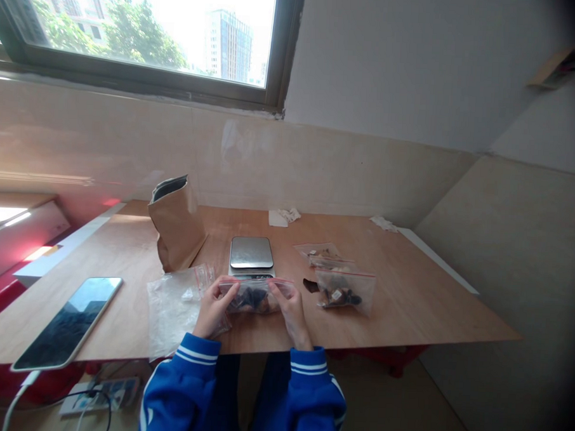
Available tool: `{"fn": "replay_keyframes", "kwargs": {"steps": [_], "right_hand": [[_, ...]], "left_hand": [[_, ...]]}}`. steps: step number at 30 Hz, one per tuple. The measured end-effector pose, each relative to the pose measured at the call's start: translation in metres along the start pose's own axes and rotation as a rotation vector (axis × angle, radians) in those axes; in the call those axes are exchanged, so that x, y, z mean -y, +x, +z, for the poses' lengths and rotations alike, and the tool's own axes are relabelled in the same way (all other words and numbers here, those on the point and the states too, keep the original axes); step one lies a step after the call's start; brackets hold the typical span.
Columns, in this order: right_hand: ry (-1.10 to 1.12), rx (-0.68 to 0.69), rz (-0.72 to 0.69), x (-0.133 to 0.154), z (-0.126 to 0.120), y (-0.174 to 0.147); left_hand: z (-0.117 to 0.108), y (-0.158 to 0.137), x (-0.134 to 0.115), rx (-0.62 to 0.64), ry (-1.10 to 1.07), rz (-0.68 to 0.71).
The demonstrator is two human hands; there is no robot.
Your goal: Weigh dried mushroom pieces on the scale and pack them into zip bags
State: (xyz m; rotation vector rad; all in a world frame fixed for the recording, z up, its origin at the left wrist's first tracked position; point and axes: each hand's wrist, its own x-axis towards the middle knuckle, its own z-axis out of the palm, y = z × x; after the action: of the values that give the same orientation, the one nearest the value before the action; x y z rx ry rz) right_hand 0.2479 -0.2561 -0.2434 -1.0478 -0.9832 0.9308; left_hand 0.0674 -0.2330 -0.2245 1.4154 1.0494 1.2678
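A clear zip bag (258,301) with dark and brownish pieces inside is held up at the table's front edge. My left hand (215,306) pinches the left end of its red-lined top strip. At the other end, my right hand (288,307) grips the same strip between thumb and fingers. Just behind the bag stands a kitchen scale (251,252) with a bare metal plate; the bag partly hides its front. Flat empty zip bags (171,309) lie beside and under my left hand.
Filled zip bags (345,291) lie to the right, by a dark flat piece (310,285). An open brown paper pouch (176,226) stands at the back left. A phone (68,323) with a cable lies front left. White scraps (285,216) rest near the wall.
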Motion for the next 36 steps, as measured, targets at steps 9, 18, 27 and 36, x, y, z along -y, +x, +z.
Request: {"fn": "replay_keyframes", "kwargs": {"steps": [9, 18, 27, 36], "right_hand": [[0.026, -0.020, -0.018, 0.000, 0.001, -0.001], [-0.078, -0.001, -0.102, 0.006, -0.001, -0.003], [0.008, -0.027, -0.031, 0.007, 0.001, -0.005], [-0.015, 0.127, -0.002, 0.011, 0.003, -0.005]], "left_hand": [[0.004, -0.002, -0.009, 0.023, -0.022, -0.025], [0.005, -0.003, -0.007, -0.010, -0.015, -0.037], [0.006, -0.005, -0.011, 0.031, -0.061, -0.057], [0.010, -0.006, -0.014, 0.079, -0.041, -0.048]]}}
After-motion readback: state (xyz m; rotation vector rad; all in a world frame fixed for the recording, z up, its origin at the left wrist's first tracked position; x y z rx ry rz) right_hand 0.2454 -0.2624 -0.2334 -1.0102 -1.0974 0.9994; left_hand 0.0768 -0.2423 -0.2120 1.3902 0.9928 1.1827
